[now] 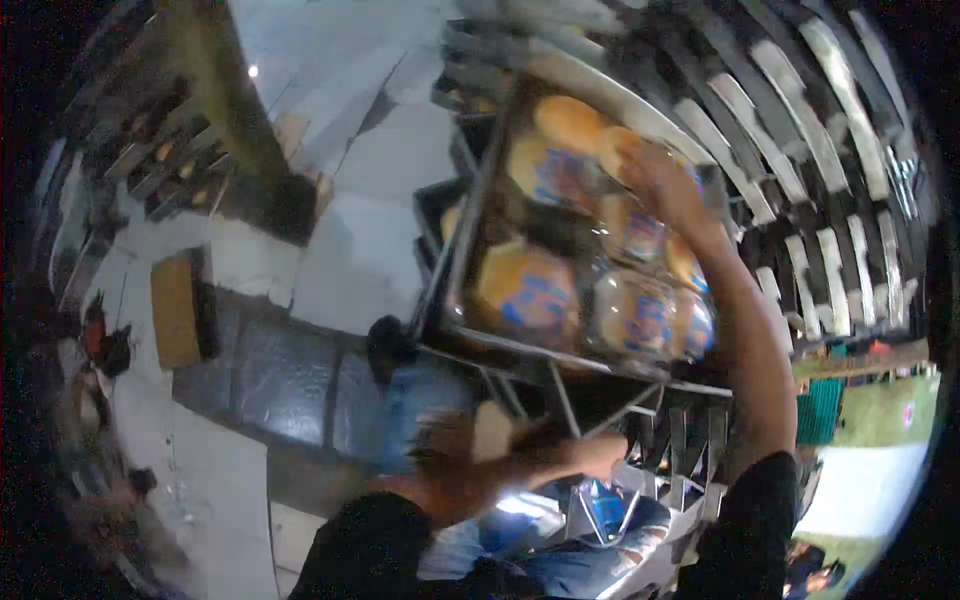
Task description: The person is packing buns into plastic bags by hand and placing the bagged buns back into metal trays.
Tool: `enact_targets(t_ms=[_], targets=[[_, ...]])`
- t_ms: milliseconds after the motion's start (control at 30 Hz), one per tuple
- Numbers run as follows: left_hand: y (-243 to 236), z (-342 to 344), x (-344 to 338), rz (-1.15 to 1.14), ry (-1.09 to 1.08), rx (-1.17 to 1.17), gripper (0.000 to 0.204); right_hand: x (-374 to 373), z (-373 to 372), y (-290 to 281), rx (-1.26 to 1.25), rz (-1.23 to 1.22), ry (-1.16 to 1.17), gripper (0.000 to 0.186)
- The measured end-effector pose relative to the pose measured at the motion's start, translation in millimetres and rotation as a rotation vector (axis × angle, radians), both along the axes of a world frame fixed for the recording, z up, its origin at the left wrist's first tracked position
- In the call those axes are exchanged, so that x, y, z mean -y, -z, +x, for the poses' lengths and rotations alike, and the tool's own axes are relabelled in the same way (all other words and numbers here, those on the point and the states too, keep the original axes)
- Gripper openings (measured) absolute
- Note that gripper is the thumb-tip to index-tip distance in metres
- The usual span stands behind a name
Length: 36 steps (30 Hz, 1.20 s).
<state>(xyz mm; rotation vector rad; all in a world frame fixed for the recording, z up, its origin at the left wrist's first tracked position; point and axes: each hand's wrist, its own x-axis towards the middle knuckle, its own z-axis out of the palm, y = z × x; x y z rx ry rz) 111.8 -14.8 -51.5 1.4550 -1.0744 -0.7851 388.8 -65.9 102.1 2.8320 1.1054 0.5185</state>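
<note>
head view | my right hand [662,185] at 1 o'clock, grip spread on wrapped buns [630,235] in metal tray [500,345] | left hand [470,455] blurred, grip unclear

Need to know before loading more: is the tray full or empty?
Nearly full: bagged buns cover most of the tray; the right hand rests on those at its far end.
</note>
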Motion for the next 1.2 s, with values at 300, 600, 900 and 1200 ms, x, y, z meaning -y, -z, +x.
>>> enact_targets(t_ms=[300, 600, 900, 1200], targets=[[40.9, -12.6, 26.8, 0.118, -0.043, -0.006, 0.043, -45.5, 110.7, 34.5, -0.329, -0.136, 0.426, 0.041], [22.3, -8.7, 4.7, 0.048, -0.164, -0.015, 0.031, 17.9, -23.7, -5.4, 0.079, -0.013, 0.176, 0.034], [20.7, -13.7, -30.8, 0.2, -0.077, 0.149, 0.032, 118.8, -188.4, -31.7, -0.73, 1.068, 0.366, 0.027], [-12.9, -53.9, -31.4, 0.264, -0.129, -0.071, 0.024, 91.1, -197.7, -56.6, -0.899, 1.176, 0.474, 0.029]])
